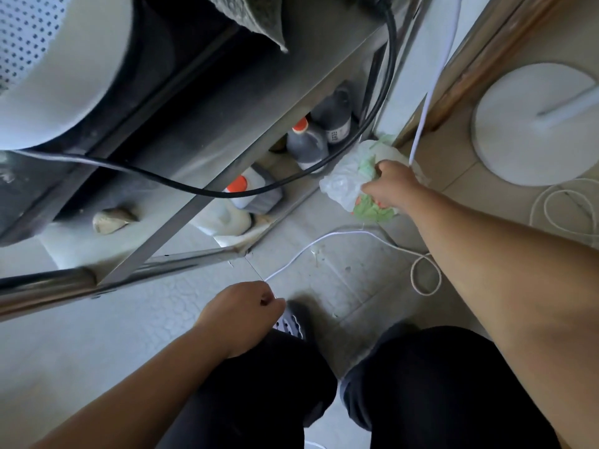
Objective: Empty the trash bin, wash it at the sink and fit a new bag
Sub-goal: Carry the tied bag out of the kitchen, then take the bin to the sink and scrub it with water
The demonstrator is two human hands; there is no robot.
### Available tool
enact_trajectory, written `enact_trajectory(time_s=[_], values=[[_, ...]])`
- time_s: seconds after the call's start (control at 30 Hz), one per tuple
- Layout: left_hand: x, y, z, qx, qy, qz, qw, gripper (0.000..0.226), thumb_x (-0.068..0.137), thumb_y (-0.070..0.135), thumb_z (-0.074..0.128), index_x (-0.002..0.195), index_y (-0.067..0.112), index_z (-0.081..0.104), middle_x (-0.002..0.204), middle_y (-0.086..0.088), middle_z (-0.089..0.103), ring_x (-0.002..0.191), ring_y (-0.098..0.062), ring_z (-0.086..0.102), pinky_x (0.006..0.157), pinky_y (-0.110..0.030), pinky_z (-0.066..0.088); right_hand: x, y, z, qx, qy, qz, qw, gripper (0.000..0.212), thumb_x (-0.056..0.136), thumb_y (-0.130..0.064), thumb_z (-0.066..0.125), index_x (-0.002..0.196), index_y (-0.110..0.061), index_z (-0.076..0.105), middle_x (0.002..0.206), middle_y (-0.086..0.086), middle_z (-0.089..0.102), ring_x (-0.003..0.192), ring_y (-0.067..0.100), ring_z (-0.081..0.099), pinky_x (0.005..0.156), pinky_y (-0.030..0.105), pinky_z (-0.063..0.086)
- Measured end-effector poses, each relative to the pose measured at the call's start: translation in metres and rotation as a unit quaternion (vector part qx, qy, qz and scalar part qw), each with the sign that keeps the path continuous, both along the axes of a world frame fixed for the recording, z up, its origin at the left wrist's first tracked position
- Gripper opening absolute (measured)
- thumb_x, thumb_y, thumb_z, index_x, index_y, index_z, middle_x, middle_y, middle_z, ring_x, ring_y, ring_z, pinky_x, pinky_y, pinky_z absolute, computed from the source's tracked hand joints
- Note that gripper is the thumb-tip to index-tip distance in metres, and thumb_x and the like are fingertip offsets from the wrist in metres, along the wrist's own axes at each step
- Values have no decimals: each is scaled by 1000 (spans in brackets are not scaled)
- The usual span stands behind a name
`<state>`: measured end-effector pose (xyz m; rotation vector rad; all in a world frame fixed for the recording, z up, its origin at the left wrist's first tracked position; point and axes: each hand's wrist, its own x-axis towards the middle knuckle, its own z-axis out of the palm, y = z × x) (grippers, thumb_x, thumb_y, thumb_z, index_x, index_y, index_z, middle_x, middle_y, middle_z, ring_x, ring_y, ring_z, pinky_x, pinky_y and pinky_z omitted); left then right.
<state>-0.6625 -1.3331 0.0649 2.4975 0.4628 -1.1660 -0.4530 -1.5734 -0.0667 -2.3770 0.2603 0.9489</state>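
A filled translucent white trash bag (348, 176), with green and orange scraps showing through, sits on the tiled floor beside the corner of a steel table. My right hand (390, 186) reaches down and grips the top of this bag. My left hand (246, 314) hangs lower, over my knee, with its fingers curled around a thin white cord (324, 239) that runs across the floor. No trash bin shows in this view.
A steel table frame (181, 222) stands at left, with dark bottles (308, 144) and a white jug (231, 218) under it. A black cable (385, 92) droops across. A round white fan base (538, 124) and coiled white cords (564, 205) lie at right.
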Motion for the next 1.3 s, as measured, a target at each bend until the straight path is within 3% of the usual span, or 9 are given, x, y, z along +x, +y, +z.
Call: enact_trajectory(time_s=[0.1, 0.27, 0.5, 0.67, 0.77, 0.9, 0.97, 1.13, 1.3], values=[[-8, -1, 3, 3, 6, -7, 1000, 31, 84, 53, 48, 72, 25, 57, 73, 9, 61, 72, -7, 56, 59, -27, 40, -5, 0, 9, -20, -32, 30, 999, 54, 77, -29, 67, 126, -10, 52, 121, 14, 58, 109, 33, 57, 77, 30, 45], [-31, -2, 18, 10, 23, 17, 1000, 30, 83, 49, 46, 78, 24, 61, 78, 8, 65, 76, -13, 60, 67, -29, 50, -29, -2, 47, -25, -46, 14, 999, 65, 79, -32, 73, 132, -6, 46, 135, 16, 52, 124, 32, 51, 88, 28, 40], [-76, 4, 71, 15, 1, 102, 995, 9, 87, 30, 52, 83, 29, 60, 86, 10, 65, 74, -11, 60, 62, -28, 47, -91, -8, 142, -57, 68, 84, 993, 24, 85, -32, 64, 98, -12, 67, 80, 4, 60, 68, 21, 54, 53, 22, 35], [-111, 15, 159, -14, 96, 68, 993, 10, 87, 34, 57, 85, 28, 65, 95, 3, 67, 87, -19, 62, 68, -27, 45, -157, 0, 259, -31, 133, 135, 981, 28, 85, -29, 60, 64, -14, 49, 63, 4, 52, 74, 28, 59, 58, 32, 39], [-132, 26, 233, -60, 135, 94, 985, 12, 91, 38, 57, 81, 30, 59, 93, 5, 65, 86, -14, 59, 64, -24, 41, -194, 3, 335, -23, 167, 140, 976, 26, 84, -32, 61, 75, -8, 61, 75, 13, 63, 79, 32, 63, 69, 36, 49], [-160, 47, 329, -82, 134, 111, 981, 21, 90, 36, 56, 87, 18, 66, 92, 2, 68, 88, -16, 63, 69, -25, 46, -229, 1, 426, -37, 192, 199, 960, 29, 82, -35, 58, 60, -17, 50, 59, 7, 44, 58, 22, 46, 56, 31, 33], [-170, 58, 364, -93, 113, 156, 977, 23, 89, 34, 57, 86, 14, 68, 89, 0, 70, 86, -18, 65, 73, -28, 49, -236, 0, 458, -44, 187, 205, 960, 28, 85, -33, 62, 67, -11, 59, 62, 4, 56, 57, 19, 52, 58, 29, 37], [-198, 83, 412, -87, 29, 384, 919, 19, 91, 27, 58, 87, 11, 67, 90, -8, 70, 74, -21, 64, 73, -36, 56, -242, -13, 499, -37, 137, 253, 957, 22, 90, -30, 63, 79, -12, 66, 74, 7, 69, 71, 24, 65, 62, 30, 43], [-244, 77, 436, -100, 2, 514, 852, 19, 92, 25, 57, 88, 10, 68, 91, -9, 70, 72, -20, 64, 71, -35, 57, -245, -33, 517, -133, 157, 377, 903, 24, 90, -32, 61, 87, -8, 66, 88, 11, 71, 84, 26, 66, 73, 31, 49]])
